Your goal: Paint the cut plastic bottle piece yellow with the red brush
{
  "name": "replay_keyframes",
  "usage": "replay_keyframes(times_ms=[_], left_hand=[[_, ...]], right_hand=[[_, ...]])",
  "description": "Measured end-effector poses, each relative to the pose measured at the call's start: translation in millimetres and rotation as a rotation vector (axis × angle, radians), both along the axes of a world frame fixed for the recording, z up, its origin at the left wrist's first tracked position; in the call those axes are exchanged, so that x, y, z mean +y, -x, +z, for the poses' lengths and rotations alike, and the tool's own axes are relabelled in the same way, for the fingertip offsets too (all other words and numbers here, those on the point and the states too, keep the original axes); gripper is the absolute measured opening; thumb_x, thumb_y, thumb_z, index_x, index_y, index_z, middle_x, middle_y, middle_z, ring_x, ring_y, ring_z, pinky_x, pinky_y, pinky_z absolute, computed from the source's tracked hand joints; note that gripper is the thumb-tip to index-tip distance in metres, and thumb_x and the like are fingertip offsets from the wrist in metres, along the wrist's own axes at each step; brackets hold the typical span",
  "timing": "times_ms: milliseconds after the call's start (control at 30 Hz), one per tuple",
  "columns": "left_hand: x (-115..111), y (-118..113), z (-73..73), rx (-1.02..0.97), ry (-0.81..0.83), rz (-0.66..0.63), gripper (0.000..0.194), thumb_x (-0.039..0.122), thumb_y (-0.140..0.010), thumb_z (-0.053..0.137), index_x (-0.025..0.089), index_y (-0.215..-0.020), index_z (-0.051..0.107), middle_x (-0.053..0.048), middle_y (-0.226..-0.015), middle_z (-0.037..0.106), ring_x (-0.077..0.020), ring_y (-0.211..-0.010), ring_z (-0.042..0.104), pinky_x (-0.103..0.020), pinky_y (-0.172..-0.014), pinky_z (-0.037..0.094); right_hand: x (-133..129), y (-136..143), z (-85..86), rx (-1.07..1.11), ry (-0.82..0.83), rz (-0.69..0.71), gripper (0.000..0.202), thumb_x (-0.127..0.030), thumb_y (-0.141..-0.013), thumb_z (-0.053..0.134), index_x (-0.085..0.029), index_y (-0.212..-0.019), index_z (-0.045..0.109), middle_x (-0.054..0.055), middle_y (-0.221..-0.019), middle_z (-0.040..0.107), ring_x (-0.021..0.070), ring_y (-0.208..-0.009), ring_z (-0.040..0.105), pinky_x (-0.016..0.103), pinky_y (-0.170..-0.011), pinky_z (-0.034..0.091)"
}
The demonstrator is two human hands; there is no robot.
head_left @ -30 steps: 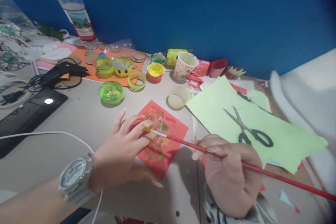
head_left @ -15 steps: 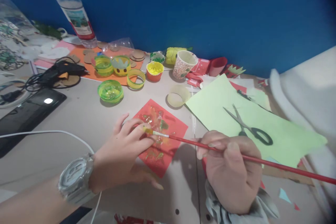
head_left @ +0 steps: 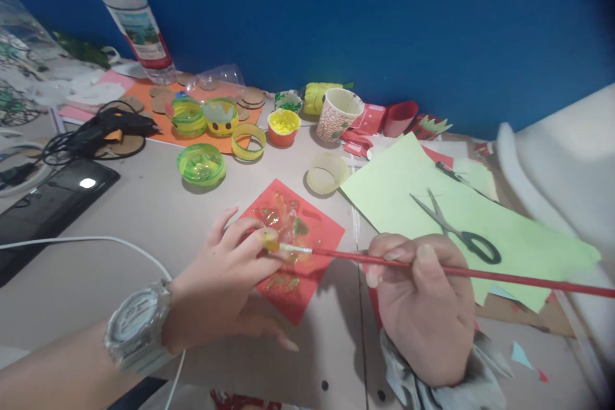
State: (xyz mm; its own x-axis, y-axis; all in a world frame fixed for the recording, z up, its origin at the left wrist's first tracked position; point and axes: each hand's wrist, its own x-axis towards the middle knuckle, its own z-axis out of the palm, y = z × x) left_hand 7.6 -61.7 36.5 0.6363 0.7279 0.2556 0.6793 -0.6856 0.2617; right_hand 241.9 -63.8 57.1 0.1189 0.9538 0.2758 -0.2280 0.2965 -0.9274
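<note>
My right hand (head_left: 423, 314) pinches the red handle of a paintbrush (head_left: 346, 255) between thumb and fingers. The brush points left, and its yellow-smeared bristles meet the fingertips of my left hand (head_left: 235, 275). That hand wears a clear-strapped wristwatch (head_left: 137, 323). Its fingers are apart, the thumb stretched out, and they rest over the left side of a red paper square (head_left: 314, 269). Wet yellowish and green paint smears mark the square. Whether anything small lies under the bent fingers is hidden.
Behind stand a yellow paint cup (head_left: 283, 128), a patterned paper cup (head_left: 339, 115), a green-painted bowl (head_left: 202, 166) and painted rings (head_left: 248, 142). Scissors (head_left: 456, 230) lie on green paper (head_left: 523, 243) at right. At left are a glue gun (head_left: 115, 125), a bottle (head_left: 139, 32) and a white cable (head_left: 120, 242).
The brush's back end has swung upward, and my right hand has risen slightly. The bristles stay at my left fingertips; my left hand has barely moved.
</note>
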Motion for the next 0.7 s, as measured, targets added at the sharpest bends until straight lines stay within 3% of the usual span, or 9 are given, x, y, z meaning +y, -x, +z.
replay_keyframes(times_ms=[200,367,467,567,700], left_hand=[[0.4,0.4,-0.3,-0.001,-0.033,0.008,0.082,0.09,-0.066,0.055,0.026,-0.114,0.071,-0.008,-0.108,0.065,-0.0327,-0.115,0.05,-0.058,-0.12,0.012],[1.2,1.0,-1.1,-0.006,-0.022,-0.007,0.083,0.09,-0.067,0.055,0.025,-0.116,0.07,-0.007,-0.103,0.065,-0.0328,-0.115,0.05,-0.056,-0.12,0.012],[1.4,1.3,-2.0,-0.017,-0.025,-0.016,0.08,0.088,-0.066,0.059,0.026,-0.117,0.069,-0.006,-0.106,0.065,-0.0327,-0.115,0.051,-0.057,-0.119,0.013],[1.8,0.9,-2.2,-0.018,-0.03,-0.032,0.08,0.088,-0.068,0.057,0.025,-0.116,0.069,-0.007,-0.104,0.065,-0.0325,-0.114,0.051,-0.056,-0.118,0.013],[2.5,0.1,-0.9,-0.017,-0.03,-0.029,0.081,0.089,-0.069,0.054,0.024,-0.115,0.069,-0.007,-0.102,0.066,-0.0319,-0.114,0.05,-0.053,-0.119,0.011]], right_hand=[[-2.0,1.9,-2.4,-0.012,0.007,0.035,0.022,-0.024,-0.099,0.055,-0.024,-0.083,0.07,0.0,-0.066,0.059,0.0134,-0.056,0.056,0.027,-0.05,0.048],[-0.3,2.5,-2.9,-0.019,0.044,0.006,0.023,-0.025,-0.102,0.052,-0.023,-0.085,0.068,-0.003,-0.069,0.065,0.0114,-0.065,0.061,0.024,-0.063,0.052],[2.1,2.4,-2.5,-0.007,0.067,0.033,0.025,-0.027,-0.101,0.054,-0.023,-0.079,0.067,-0.004,-0.06,0.059,0.0108,-0.058,0.057,0.023,-0.059,0.051],[3.3,2.7,-2.8,0.006,0.08,-0.043,0.023,-0.029,-0.099,0.057,-0.022,-0.079,0.066,-0.003,-0.063,0.06,0.0104,-0.057,0.057,0.022,-0.055,0.048],[3.5,2.5,-4.4,-0.038,0.095,-0.038,0.023,-0.031,-0.099,0.057,-0.022,-0.079,0.065,-0.003,-0.061,0.058,0.0109,-0.057,0.055,0.021,-0.053,0.044]])
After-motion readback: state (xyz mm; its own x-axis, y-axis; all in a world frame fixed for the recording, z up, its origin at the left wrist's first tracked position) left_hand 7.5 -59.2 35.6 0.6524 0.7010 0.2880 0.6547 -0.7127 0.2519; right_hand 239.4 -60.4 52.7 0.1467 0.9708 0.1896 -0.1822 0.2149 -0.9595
